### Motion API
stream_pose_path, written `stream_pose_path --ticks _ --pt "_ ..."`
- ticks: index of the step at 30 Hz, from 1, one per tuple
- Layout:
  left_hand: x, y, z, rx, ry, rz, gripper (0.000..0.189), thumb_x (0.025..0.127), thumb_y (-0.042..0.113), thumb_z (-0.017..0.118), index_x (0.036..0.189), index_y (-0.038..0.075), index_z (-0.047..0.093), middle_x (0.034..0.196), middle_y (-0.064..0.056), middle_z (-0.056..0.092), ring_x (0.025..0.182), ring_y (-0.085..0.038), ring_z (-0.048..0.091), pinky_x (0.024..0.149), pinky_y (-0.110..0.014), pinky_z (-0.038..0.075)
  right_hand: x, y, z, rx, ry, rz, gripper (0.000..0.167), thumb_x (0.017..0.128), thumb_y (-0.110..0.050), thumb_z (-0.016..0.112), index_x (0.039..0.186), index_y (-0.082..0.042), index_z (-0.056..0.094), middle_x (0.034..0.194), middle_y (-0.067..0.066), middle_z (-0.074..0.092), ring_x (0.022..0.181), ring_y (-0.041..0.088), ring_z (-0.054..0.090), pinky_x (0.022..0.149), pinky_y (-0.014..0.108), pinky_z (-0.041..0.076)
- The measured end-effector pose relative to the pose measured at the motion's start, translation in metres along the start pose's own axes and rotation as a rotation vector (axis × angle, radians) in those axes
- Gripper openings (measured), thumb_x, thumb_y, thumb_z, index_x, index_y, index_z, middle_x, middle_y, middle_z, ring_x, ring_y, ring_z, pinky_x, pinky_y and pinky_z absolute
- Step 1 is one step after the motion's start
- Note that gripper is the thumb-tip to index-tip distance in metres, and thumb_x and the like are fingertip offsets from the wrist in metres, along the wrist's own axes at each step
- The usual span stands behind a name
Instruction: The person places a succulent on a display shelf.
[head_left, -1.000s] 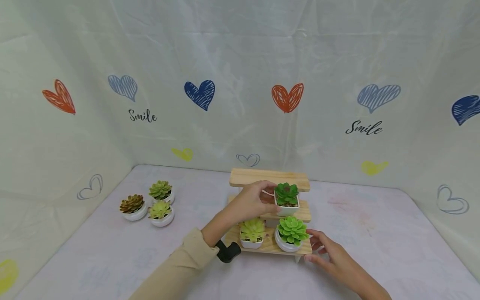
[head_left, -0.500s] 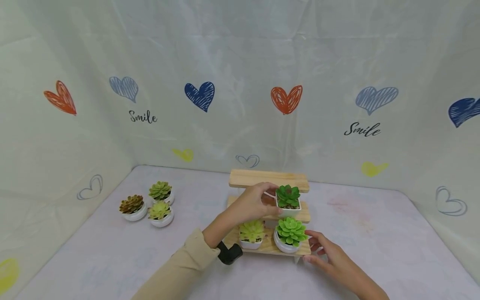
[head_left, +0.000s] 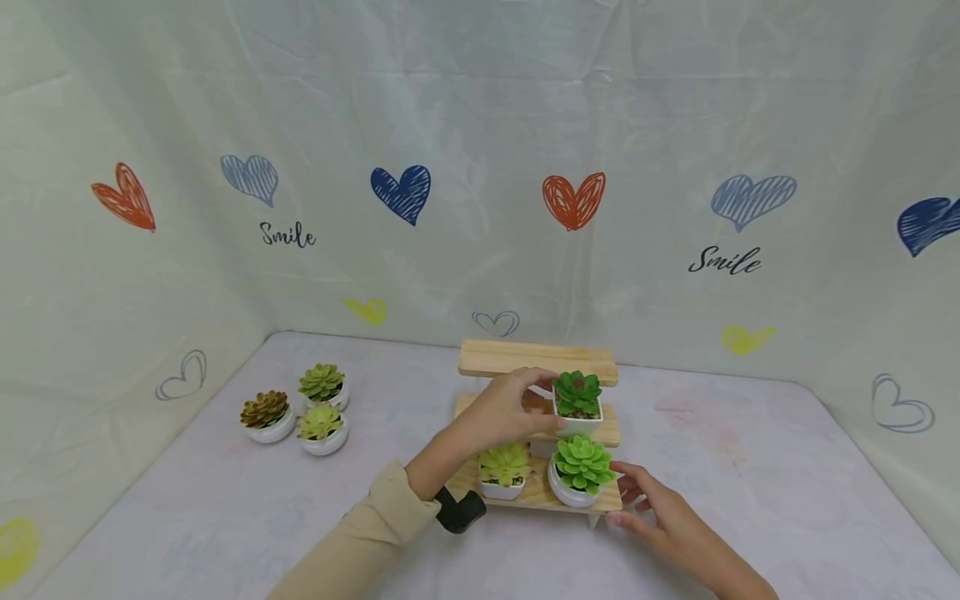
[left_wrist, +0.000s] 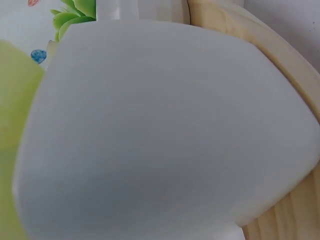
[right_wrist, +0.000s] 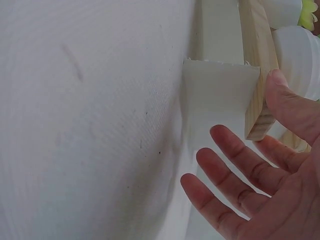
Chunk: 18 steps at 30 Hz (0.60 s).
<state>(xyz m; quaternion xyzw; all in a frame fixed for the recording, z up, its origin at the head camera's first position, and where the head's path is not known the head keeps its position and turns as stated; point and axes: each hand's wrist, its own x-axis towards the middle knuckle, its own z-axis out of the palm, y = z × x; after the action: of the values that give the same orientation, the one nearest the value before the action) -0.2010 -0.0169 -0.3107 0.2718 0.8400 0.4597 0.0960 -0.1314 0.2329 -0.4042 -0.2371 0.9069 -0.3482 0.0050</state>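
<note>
My left hand (head_left: 498, 410) grips a dark green succulent (head_left: 577, 393) in a square white pot, at the right part of the middle shelf of a wooden tiered stand (head_left: 537, 360). Whether that pot bears on the shelf, I cannot tell. On the bottom shelf are a yellow-green succulent (head_left: 503, 464) in a white pot and a bright green succulent (head_left: 582, 463) in a round one. My right hand (right_wrist: 265, 185) has its thumb at the bottom shelf's end (right_wrist: 261, 112), the other fingers loosely extended. A white pot wall (left_wrist: 165, 130) fills most of the left wrist view, hiding my left hand.
On the table's left are three potted succulents: a brownish one (head_left: 264, 408), a green one (head_left: 321, 381) and a pale yellow-green one (head_left: 320, 421). Behind the table (head_left: 750, 500) hangs a white sheet (head_left: 480, 108) printed with hearts. A black wrist strap (head_left: 459, 508) hangs by my left wrist.
The dark green succulent and my left hand shift very slightly right within the head view, which itself tilts a little. My right hand stays by the bottom shelf's end.
</note>
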Motion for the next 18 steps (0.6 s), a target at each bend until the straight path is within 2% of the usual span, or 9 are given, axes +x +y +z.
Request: stream_pose_path --ticks 10,13,18 --pt "-0.006 -0.003 -0.002 -0.017 0.023 0.016 0.060 0.083 0.029 0.070 0.136 0.013 0.047 0.132 -0.005 0.054 0.114 -0.022 0.057 0.093 -0.035 0.048 0.001 0.000 0.000 0.007 -0.007 0.023 0.056 0.089 -0.027 0.062 0.131 0.003 0.040 0.099 0.004 0.056 0.086 0.000 0.053 0.069 0.023 0.050" --pt "-0.011 -0.004 -0.004 -0.027 0.050 0.017 0.058 0.083 0.031 0.070 0.134 0.014 0.049 0.132 -0.006 0.054 0.116 -0.023 0.054 0.094 -0.038 0.047 0.001 0.000 0.000 0.006 -0.008 0.025 0.056 0.089 -0.027 0.062 0.131 0.003 0.039 0.098 0.004 0.056 0.086 0.000 0.053 0.069 0.023 0.050" --pt "-0.023 -0.008 -0.012 -0.067 0.119 0.019 0.049 0.086 0.024 0.067 0.131 0.014 0.051 0.131 -0.004 0.054 0.119 -0.026 0.051 0.096 -0.041 0.045 0.000 0.001 0.001 -0.003 -0.002 0.024 0.056 0.089 -0.027 0.062 0.130 0.003 0.040 0.098 0.004 0.056 0.084 0.001 0.054 0.068 0.023 0.050"
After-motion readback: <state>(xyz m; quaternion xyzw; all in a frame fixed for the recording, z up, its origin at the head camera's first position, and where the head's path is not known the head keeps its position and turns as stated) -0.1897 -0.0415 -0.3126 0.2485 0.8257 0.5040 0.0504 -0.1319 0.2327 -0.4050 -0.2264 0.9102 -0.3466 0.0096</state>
